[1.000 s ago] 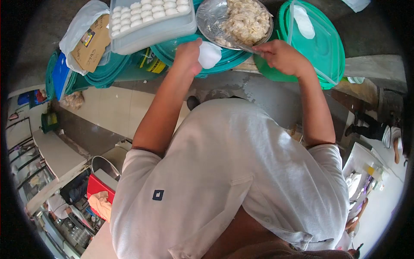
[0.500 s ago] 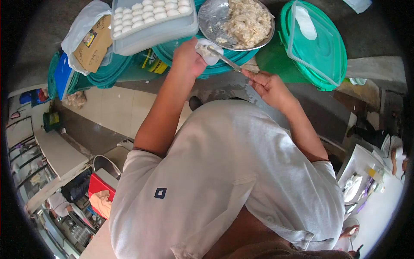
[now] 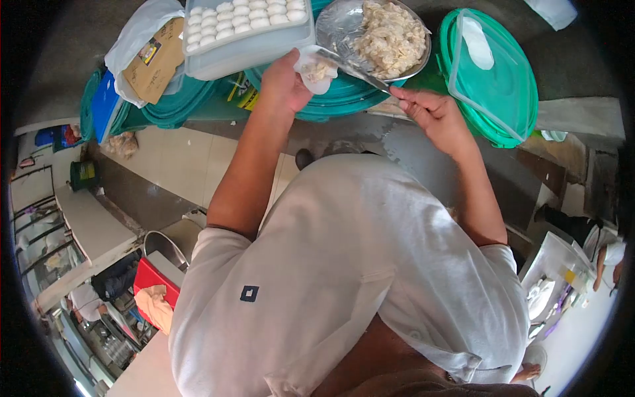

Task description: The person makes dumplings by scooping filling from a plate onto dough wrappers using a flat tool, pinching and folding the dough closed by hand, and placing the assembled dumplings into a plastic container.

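My left hand [image 3: 284, 83] is closed around the edge of a thin, round white dough wrapper [image 3: 319, 86] with pale filling in its middle. In my right hand [image 3: 436, 118] is the handle of a flat metal knife [image 3: 360, 74], fingers pinched around it. The blade points left, its tip over the upper edge of the wrapper; whether it touches is unclear. Just beyond the blade, a round metal bowl [image 3: 336, 33] holds a heap of pale, shredded filling [image 3: 393, 40]. Left of the bowl stands a clear plastic box [image 3: 248, 58] with rows of white dough balls [image 3: 245, 16].
Teal lids [image 3: 350, 99] lie beneath the bowl and box. At right is a green tub with a translucent lid [image 3: 496, 79]. A cardboard piece [image 3: 155, 63] and white plastic bag [image 3: 129, 40] sit at left. Another person [image 3: 598, 245] is at far right.
The knife blade has moved up off the middle of the wrapper, and my right hand has shifted right. More of the filling on the wrapper shows. The view has shifted slightly.
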The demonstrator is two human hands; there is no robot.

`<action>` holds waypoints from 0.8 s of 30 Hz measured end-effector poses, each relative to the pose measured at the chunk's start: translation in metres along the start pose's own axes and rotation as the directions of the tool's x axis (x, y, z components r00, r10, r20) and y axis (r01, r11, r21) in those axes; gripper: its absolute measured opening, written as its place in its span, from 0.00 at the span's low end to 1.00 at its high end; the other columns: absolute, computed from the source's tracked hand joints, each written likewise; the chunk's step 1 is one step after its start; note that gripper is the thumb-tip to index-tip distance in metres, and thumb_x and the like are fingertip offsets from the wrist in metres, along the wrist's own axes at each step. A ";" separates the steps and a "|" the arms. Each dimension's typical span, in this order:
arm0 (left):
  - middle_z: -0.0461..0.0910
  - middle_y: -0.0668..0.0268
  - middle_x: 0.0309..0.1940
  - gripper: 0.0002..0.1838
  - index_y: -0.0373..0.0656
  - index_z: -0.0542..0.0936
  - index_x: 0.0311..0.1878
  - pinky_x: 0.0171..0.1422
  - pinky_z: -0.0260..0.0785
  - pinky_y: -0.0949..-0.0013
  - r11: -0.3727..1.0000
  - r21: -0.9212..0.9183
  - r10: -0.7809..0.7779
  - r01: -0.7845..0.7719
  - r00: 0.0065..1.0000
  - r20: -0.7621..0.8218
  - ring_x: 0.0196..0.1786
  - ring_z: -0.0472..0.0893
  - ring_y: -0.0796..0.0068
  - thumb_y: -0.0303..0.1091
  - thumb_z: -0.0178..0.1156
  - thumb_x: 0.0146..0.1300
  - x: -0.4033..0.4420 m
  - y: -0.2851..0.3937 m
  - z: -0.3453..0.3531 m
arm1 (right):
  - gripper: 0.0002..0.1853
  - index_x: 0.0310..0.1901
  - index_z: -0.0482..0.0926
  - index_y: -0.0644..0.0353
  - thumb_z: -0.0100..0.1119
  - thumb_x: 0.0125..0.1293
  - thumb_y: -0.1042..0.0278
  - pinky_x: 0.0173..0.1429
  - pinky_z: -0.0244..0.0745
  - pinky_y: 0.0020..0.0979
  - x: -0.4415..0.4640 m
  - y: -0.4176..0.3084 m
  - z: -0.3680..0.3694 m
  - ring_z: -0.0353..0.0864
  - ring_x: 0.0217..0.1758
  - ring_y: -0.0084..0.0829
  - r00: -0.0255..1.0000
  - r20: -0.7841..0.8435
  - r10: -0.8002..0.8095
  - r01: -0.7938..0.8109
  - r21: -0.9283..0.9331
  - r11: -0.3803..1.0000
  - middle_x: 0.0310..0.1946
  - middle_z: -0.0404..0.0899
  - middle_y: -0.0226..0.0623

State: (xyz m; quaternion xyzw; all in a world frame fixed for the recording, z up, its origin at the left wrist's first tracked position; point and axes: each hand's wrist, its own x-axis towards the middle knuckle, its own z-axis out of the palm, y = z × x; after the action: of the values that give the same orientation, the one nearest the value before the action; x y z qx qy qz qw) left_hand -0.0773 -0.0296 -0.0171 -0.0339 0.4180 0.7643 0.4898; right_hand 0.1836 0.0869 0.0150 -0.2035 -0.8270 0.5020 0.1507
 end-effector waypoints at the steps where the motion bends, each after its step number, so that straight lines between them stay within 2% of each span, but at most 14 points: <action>1: 0.73 0.49 0.58 0.19 0.31 0.65 0.62 0.65 0.69 0.44 0.999 0.000 -0.044 0.044 0.999 0.000 0.60 0.76 0.49 0.36 0.43 0.77 -0.006 0.004 0.006 | 0.14 0.55 0.82 0.59 0.59 0.69 0.70 0.53 0.75 0.24 0.003 -0.005 -0.003 0.81 0.46 0.21 0.999 0.009 0.050 -0.050 0.059 0.997 0.45 0.86 0.37; 2: 0.73 0.49 0.58 0.19 0.31 0.65 0.62 0.65 0.69 0.44 0.999 -0.002 -0.041 0.041 0.999 0.002 0.60 0.76 0.49 0.36 0.43 0.77 -0.003 0.003 0.005 | 0.14 0.55 0.82 0.59 0.59 0.70 0.70 0.54 0.74 0.24 0.005 -0.008 -0.005 0.80 0.47 0.20 0.995 0.021 0.098 -0.100 0.117 0.988 0.45 0.86 0.36; 4: 0.67 0.46 0.64 0.23 0.34 0.59 0.69 0.68 0.63 0.37 0.996 -0.044 -0.074 0.077 0.995 0.066 0.67 0.69 0.45 0.36 0.41 0.76 0.004 0.002 0.002 | 0.14 0.55 0.82 0.59 0.59 0.70 0.70 0.55 0.74 0.24 0.007 -0.007 -0.004 0.80 0.47 0.20 0.997 0.016 0.080 -0.081 0.101 0.992 0.46 0.86 0.36; 9: 0.67 0.46 0.64 0.23 0.32 0.59 0.68 0.69 0.62 0.39 0.994 -0.099 -0.028 0.040 0.992 0.121 0.67 0.69 0.45 0.37 0.38 0.77 -0.002 0.000 0.014 | 0.15 0.57 0.81 0.57 0.60 0.69 0.71 0.53 0.74 0.24 0.004 0.003 0.008 0.80 0.46 0.20 0.997 -0.047 0.054 -0.048 0.132 0.990 0.44 0.86 0.37; 11: 0.68 0.46 0.64 0.24 0.30 0.60 0.67 0.70 0.62 0.41 0.995 -0.101 -0.009 0.024 0.989 0.145 0.67 0.69 0.45 0.38 0.37 0.77 0.001 0.000 0.014 | 0.17 0.57 0.81 0.57 0.58 0.68 0.74 0.52 0.75 0.25 0.002 0.012 0.014 0.81 0.46 0.22 0.999 -0.037 -0.018 0.017 -0.024 1.000 0.43 0.86 0.40; 14: 0.68 0.45 0.64 0.24 0.31 0.61 0.66 0.70 0.62 0.41 0.994 -0.100 -0.023 0.035 0.992 0.124 0.66 0.69 0.46 0.39 0.36 0.77 0.008 -0.002 0.012 | 0.17 0.57 0.81 0.58 0.56 0.67 0.77 0.51 0.75 0.25 0.002 0.015 0.025 0.82 0.44 0.24 1.000 -0.019 0.008 -0.010 -0.113 0.994 0.41 0.86 0.41; 16: 0.69 0.46 0.62 0.23 0.31 0.63 0.65 0.70 0.63 0.42 0.997 -0.073 -0.021 0.025 0.998 0.059 0.66 0.70 0.47 0.38 0.38 0.77 0.004 0.002 0.017 | 0.17 0.57 0.81 0.59 0.55 0.67 0.78 0.50 0.76 0.26 -0.001 0.016 0.020 0.82 0.42 0.25 1.000 -0.012 0.014 -0.015 -0.061 0.998 0.41 0.85 0.41; 21: 0.71 0.47 0.61 0.22 0.30 0.64 0.65 0.68 0.65 0.46 0.999 -0.033 0.041 -0.040 0.999 0.027 0.64 0.72 0.49 0.38 0.41 0.77 0.012 0.015 0.007 | 0.17 0.57 0.81 0.59 0.54 0.67 0.77 0.48 0.76 0.27 -0.001 0.024 -0.007 0.83 0.39 0.28 0.999 -0.038 -0.007 0.008 0.034 0.999 0.38 0.85 0.42; 23: 0.71 0.47 0.61 0.22 0.30 0.64 0.64 0.68 0.66 0.47 0.999 -0.013 0.038 -0.038 0.999 0.026 0.64 0.73 0.49 0.38 0.42 0.77 0.010 0.016 0.009 | 0.16 0.54 0.82 0.59 0.55 0.66 0.74 0.49 0.78 0.32 0.005 0.020 -0.016 0.85 0.43 0.35 0.992 -0.062 0.111 -0.120 -0.178 0.977 0.40 0.85 0.46; 24: 0.71 0.47 0.61 0.22 0.31 0.64 0.64 0.68 0.66 0.47 1.000 -0.029 0.005 -0.004 0.999 0.042 0.64 0.73 0.49 0.39 0.42 0.78 0.010 0.014 0.011 | 0.16 0.54 0.82 0.59 0.55 0.66 0.74 0.49 0.78 0.32 0.010 0.023 -0.015 0.85 0.43 0.35 0.991 -0.069 0.114 -0.124 -0.177 0.976 0.40 0.85 0.46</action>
State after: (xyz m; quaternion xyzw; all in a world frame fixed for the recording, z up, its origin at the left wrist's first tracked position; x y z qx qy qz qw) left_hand -0.0894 -0.0173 -0.0056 -0.0239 0.3966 0.7720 0.4962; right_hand 0.1862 0.1127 0.0020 -0.2800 -0.8508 0.4266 0.1253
